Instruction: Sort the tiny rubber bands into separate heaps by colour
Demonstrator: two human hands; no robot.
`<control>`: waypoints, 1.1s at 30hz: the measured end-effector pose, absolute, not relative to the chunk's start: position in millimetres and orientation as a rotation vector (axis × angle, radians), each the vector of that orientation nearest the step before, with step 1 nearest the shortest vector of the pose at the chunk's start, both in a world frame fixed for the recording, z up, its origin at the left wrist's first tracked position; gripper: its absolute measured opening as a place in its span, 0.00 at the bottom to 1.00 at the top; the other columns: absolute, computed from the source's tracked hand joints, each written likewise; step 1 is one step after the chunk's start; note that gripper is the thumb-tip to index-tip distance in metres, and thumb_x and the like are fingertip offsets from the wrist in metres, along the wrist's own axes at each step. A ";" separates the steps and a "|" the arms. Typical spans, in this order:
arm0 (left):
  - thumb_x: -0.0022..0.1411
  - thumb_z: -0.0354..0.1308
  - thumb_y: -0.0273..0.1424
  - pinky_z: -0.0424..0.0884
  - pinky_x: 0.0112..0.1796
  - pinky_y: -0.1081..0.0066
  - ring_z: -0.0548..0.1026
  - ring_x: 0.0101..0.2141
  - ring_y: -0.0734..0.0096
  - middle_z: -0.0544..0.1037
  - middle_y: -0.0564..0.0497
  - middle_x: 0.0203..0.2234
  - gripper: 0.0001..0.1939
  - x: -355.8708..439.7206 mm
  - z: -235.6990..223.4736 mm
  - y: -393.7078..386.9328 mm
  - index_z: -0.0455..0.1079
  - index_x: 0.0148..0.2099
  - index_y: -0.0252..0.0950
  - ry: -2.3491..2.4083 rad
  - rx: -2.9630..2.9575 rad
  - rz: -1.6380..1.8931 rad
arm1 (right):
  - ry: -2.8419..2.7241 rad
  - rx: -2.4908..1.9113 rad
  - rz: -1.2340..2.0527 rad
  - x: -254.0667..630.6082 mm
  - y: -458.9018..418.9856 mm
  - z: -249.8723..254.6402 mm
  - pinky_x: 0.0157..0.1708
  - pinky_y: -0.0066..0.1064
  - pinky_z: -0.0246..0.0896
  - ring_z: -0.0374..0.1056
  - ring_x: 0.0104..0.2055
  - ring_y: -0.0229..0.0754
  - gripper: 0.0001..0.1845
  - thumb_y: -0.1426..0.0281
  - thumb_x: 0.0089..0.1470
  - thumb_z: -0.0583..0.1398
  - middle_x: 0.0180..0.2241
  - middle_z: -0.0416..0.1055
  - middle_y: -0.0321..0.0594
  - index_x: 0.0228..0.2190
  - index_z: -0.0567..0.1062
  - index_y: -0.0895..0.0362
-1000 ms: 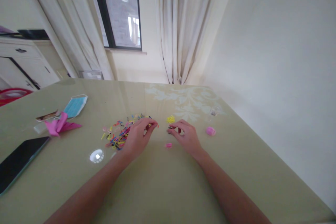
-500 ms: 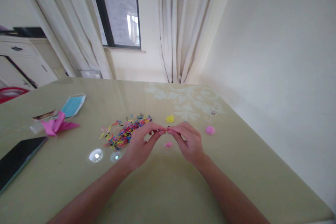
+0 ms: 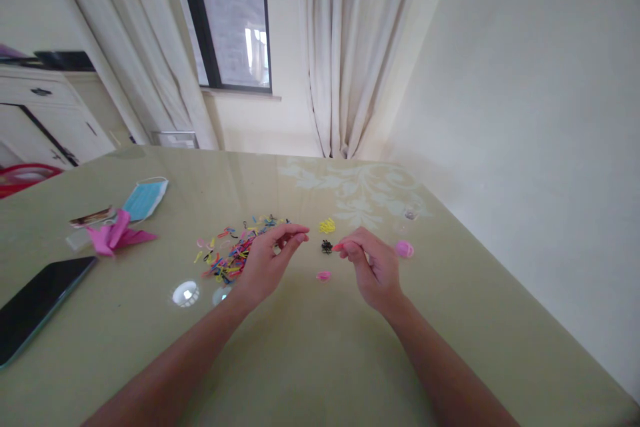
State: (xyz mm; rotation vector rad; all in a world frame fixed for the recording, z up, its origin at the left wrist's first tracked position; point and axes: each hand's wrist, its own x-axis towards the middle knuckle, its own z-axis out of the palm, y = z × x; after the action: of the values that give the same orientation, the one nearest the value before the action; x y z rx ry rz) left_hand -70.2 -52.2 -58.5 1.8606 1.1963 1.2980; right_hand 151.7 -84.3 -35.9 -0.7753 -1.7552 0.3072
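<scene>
Between the thumb and fingers of my right hand a small red rubber band is pinched, its end poking out to the left. My left hand hovers at the right side of a mixed pile of coloured rubber bands, thumb and fingertips slightly apart with nothing visible between them. In the gap between both hands lie small groups of yellow bands, black bands and pink bands. My left hand hides part of the pile.
A pink round object and a small clear item sit to the right. Leftward are a blue face mask, a pink folded paper shape and a dark phone. A wall borders the table's right side.
My hands have drawn apart from fingertip contact. The red band has gone with my right hand, and the black group between them has come into full view.
</scene>
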 end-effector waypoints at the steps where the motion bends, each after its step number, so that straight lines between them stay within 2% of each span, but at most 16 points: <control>1: 0.72 0.59 0.39 0.71 0.35 0.68 0.77 0.32 0.67 0.85 0.49 0.35 0.12 -71.5 -60.9 -49.2 0.81 0.48 0.40 1.247 1.900 1.267 | -1.737 -0.792 0.337 152.3 -84.3 -35.7 0.33 0.32 0.64 0.70 0.30 0.39 0.16 0.69 0.74 0.55 0.28 0.75 0.37 0.34 0.79 0.53; 3: 0.71 0.58 0.36 0.72 0.38 0.66 0.78 0.32 0.65 0.85 0.49 0.36 0.11 -75.1 -66.0 -44.2 0.80 0.46 0.39 1.356 2.043 1.182 | -1.707 -0.819 0.386 153.8 -84.4 -35.4 0.32 0.32 0.63 0.69 0.29 0.38 0.19 0.66 0.74 0.54 0.27 0.73 0.36 0.32 0.78 0.54; 8: 0.71 0.56 0.33 0.70 0.50 0.57 0.80 0.46 0.52 0.85 0.45 0.43 0.09 -86.4 -77.7 -36.4 0.78 0.40 0.40 1.590 2.452 0.800 | -1.670 -0.868 0.447 160.8 -80.8 -34.9 0.31 0.31 0.61 0.67 0.28 0.38 0.22 0.61 0.74 0.53 0.26 0.71 0.36 0.29 0.76 0.54; 13: 0.70 0.57 0.36 0.69 0.51 0.53 0.79 0.49 0.48 0.83 0.43 0.45 0.09 -91.7 -85.7 -31.3 0.76 0.45 0.39 1.764 2.483 0.552 | -1.739 -1.085 0.568 183.3 -60.6 -34.7 0.30 0.30 0.60 0.67 0.28 0.39 0.23 0.57 0.72 0.54 0.26 0.72 0.37 0.29 0.77 0.55; 18: 0.73 0.51 0.34 0.68 0.51 0.53 0.78 0.48 0.50 0.83 0.43 0.45 0.12 -91.4 -88.0 -28.4 0.75 0.43 0.40 1.779 2.539 0.465 | -1.983 -1.475 0.562 216.2 -37.9 -40.3 0.32 0.31 0.57 0.67 0.28 0.40 0.22 0.63 0.69 0.54 0.23 0.72 0.37 0.25 0.77 0.55; 22: 0.72 0.51 0.31 0.68 0.49 0.54 0.79 0.47 0.49 0.83 0.41 0.43 0.12 -91.7 -89.2 -27.0 0.76 0.41 0.39 1.756 2.550 0.550 | -2.181 -1.738 0.454 226.3 -34.0 -48.1 0.33 0.33 0.55 0.69 0.30 0.42 0.22 0.67 0.68 0.54 0.26 0.76 0.41 0.24 0.77 0.56; 25: 0.70 0.53 0.31 0.69 0.47 0.55 0.78 0.45 0.49 0.83 0.42 0.40 0.10 -91.2 -88.8 -25.9 0.76 0.39 0.40 1.669 2.470 0.774 | -2.309 -1.831 0.417 225.1 -34.6 -55.0 0.32 0.33 0.54 0.70 0.31 0.43 0.21 0.67 0.68 0.54 0.29 0.79 0.44 0.25 0.78 0.56; 29: 0.70 0.56 0.39 0.70 0.37 0.64 0.76 0.33 0.61 0.82 0.48 0.31 0.13 -85.5 -81.0 -28.2 0.76 0.37 0.39 1.421 2.052 1.181 | -2.359 -1.910 0.415 223.3 -33.5 -61.3 0.33 0.33 0.55 0.73 0.34 0.46 0.22 0.66 0.70 0.55 0.33 0.81 0.48 0.28 0.82 0.56; 33: 0.65 0.64 0.48 0.65 0.27 0.71 0.71 0.26 0.70 0.79 0.51 0.26 0.18 -77.3 -67.2 -37.7 0.78 0.38 0.38 1.134 1.573 1.309 | -2.296 -1.933 0.400 223.9 -32.9 -60.2 0.32 0.33 0.54 0.74 0.36 0.47 0.23 0.63 0.71 0.54 0.35 0.81 0.49 0.29 0.82 0.56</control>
State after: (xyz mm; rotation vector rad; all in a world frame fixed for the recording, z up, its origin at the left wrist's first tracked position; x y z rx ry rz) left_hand -77.3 -37.7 -67.2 1.5731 1.1338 1.3090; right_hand 223.9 -32.9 -60.2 -1.9327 -2.2957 0.4002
